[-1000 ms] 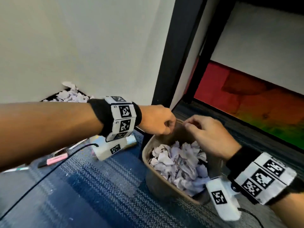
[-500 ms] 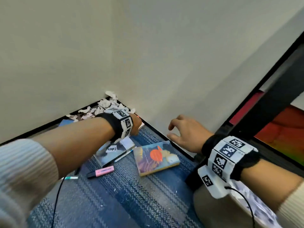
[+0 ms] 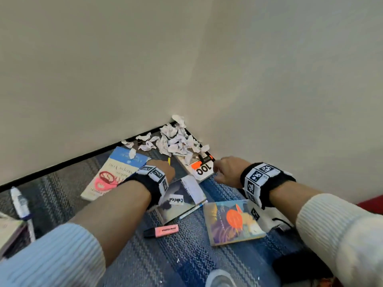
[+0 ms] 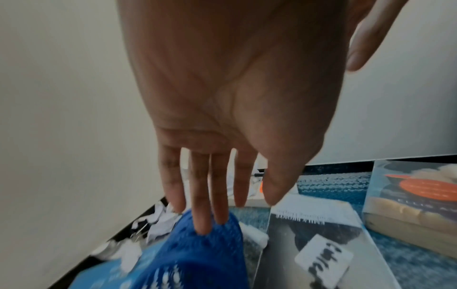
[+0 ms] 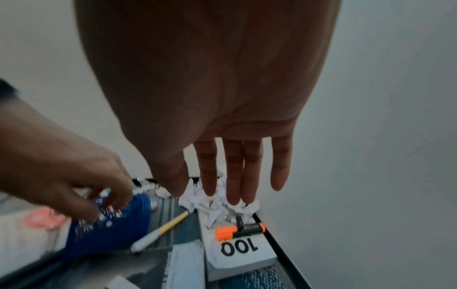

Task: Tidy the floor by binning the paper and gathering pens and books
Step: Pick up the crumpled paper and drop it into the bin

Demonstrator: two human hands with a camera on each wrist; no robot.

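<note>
Your left hand (image 3: 163,168) hangs over the floor corner, fingers (image 4: 201,197) straight and slightly spread, holding nothing. In the left wrist view the fingertips point down at a blue perforated object (image 4: 205,252); whether they touch it is unclear. Your right hand (image 3: 227,170) is likewise slack, fingers (image 5: 232,172) extended with small gaps, gripping nothing.

Crumpled paper pile (image 3: 176,141) lies in the corner where the two walls meet, just beyond both sets of fingertips. In the right wrist view your right fingertips hang directly over it.

White book marked "100" (image 3: 202,171) lies between your hands, near the right-hand wall, an orange highlighter (image 5: 238,230) on top of it. A yellow-and-white pen (image 5: 160,230) lies on the carpet beside that book, just ahead of your left hand.

Blue-and-cream book (image 3: 116,172) lies left of your left wrist. Grey book (image 3: 182,199) lies under your left wrist, a thin pen (image 3: 192,210) along its edge. Pink highlighter (image 3: 161,230) lies nearer you on the blue carpet (image 3: 186,255). Orange-planet book (image 3: 232,222) lies below your right wrist.
</note>
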